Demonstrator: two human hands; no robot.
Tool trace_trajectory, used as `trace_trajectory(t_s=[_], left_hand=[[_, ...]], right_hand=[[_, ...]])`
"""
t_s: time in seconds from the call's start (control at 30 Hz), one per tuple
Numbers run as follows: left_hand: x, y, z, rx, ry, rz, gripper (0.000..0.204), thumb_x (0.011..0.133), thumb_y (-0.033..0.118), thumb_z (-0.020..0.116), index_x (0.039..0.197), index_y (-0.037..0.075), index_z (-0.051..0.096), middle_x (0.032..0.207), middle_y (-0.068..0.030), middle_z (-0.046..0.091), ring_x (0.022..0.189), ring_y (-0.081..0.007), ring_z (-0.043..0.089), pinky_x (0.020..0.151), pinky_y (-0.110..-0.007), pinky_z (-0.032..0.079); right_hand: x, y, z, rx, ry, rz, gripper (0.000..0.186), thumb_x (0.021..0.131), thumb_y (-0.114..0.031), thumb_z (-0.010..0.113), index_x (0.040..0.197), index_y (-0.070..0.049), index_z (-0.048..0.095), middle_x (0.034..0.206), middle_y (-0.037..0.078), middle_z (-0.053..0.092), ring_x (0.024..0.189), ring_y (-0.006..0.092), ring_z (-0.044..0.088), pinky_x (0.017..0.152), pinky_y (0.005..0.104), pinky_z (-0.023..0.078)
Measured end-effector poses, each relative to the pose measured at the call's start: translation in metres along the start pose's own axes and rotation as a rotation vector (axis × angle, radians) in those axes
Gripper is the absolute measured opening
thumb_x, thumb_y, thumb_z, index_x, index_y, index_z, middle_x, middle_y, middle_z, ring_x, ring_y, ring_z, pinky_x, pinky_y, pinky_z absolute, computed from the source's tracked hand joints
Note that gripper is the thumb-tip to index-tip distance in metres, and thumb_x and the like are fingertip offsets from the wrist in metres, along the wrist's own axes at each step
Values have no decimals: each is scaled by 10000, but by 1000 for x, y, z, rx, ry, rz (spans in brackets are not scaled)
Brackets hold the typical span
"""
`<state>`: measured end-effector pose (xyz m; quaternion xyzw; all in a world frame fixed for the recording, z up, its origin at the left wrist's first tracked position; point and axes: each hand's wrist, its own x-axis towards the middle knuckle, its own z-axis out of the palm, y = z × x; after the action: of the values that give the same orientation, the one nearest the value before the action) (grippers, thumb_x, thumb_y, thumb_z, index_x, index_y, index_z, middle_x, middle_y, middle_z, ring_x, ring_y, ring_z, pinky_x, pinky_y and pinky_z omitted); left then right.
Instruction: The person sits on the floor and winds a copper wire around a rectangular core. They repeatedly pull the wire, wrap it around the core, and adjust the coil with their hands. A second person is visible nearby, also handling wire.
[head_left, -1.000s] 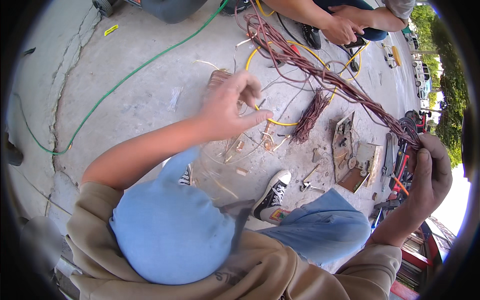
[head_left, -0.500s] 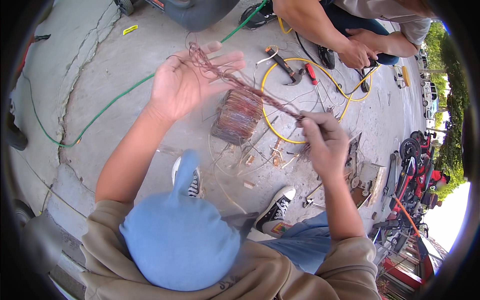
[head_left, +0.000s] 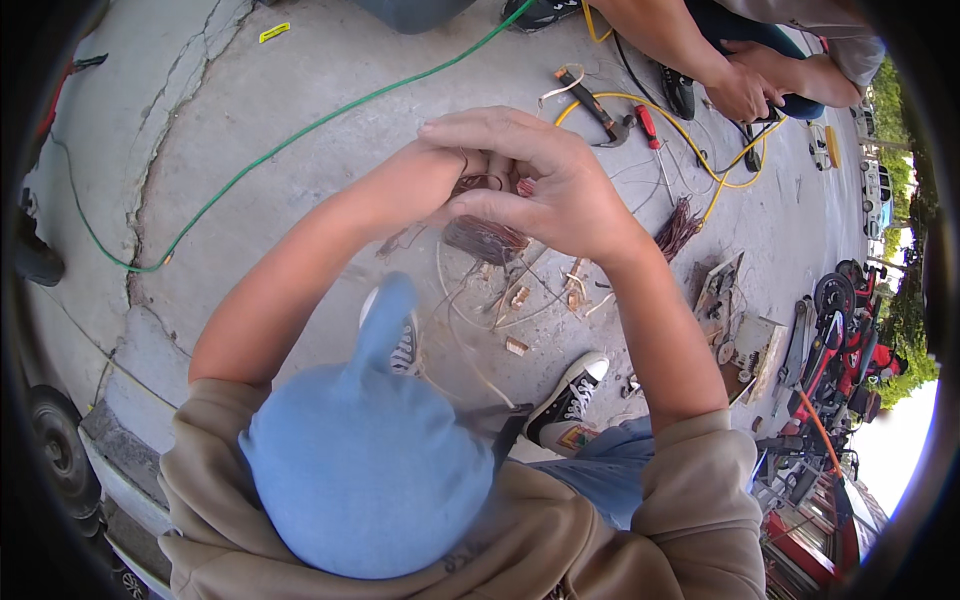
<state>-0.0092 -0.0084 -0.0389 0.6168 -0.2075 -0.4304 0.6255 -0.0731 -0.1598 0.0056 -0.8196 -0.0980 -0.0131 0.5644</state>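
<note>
My two hands are together over the ground at the middle of the view. My left hand (head_left: pixel 440 165) is closed around a tangled bundle of thin reddish-brown copper wire (head_left: pixel 470 185); its fingers are largely hidden. Across it curves my right hand (head_left: pixel 560 185), its fingers and thumb bent round the same wire. Loose strands hang below my left wrist. Just beneath the hands, partly covered, a block of wire windings (head_left: pixel 485 240) sits on the concrete.
Another wire bundle (head_left: pixel 680 228) lies to the right. Beyond the hands are a hammer (head_left: pixel 597 108), a red-handled screwdriver (head_left: pixel 648 130) and a yellow hose (head_left: pixel 740 180). A green hose (head_left: pixel 300 145) crosses at left. A person's hands (head_left: pixel 745 90) are at the far right; scrap parts (head_left: pixel 750 350) lie nearer.
My hands have come together. The wire stretched between them before is now bunched, with my right hand moved left and up over my left. The view has shifted slightly.
</note>
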Motion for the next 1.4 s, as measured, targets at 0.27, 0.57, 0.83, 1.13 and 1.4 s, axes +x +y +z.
trace_trajectory(t_s=[0.27,0.57,0.83,1.13,1.4], left_hand=[[5,-13,-28,-430,-314,22,244,977,245,499,1053,24,567,770,-11,508,687,-87,456,586,-262,366],[-6,-60,-38,669,95,253,398,1046,360,398,1060,13,593,726,-7,503,669,-130,472,661,-277,427],[14,-158,-73,401,55,-107,381,1038,351,430,968,12,589,670,-51,504,644,-131,496,617,-273,414],[65,-140,-36,1092,-281,85,238,929,234,534,1071,63,621,906,-175,661,851,-382,629,748,-469,493],[77,-148,-28,1109,-278,97,194,829,132,596,985,35,660,925,-204,665,855,-404,631,747,-471,510]], right_hand=[[-15,29,-8,220,171,230,121,818,-28,743,904,12,666,870,52,685,614,48,567,533,206,456],[-41,51,-3,298,478,437,164,895,-116,690,944,40,671,786,73,686,622,83,601,532,234,498],[-148,169,-11,627,580,945,317,926,-79,616,1193,89,582,1054,116,673,852,144,637,790,266,539],[-124,209,28,422,350,711,307,864,-43,696,1158,22,640,1065,53,689,931,110,621,817,279,510],[-118,215,24,146,278,550,297,822,-7,714,1114,23,672,1050,69,703,923,114,618,842,300,507]])
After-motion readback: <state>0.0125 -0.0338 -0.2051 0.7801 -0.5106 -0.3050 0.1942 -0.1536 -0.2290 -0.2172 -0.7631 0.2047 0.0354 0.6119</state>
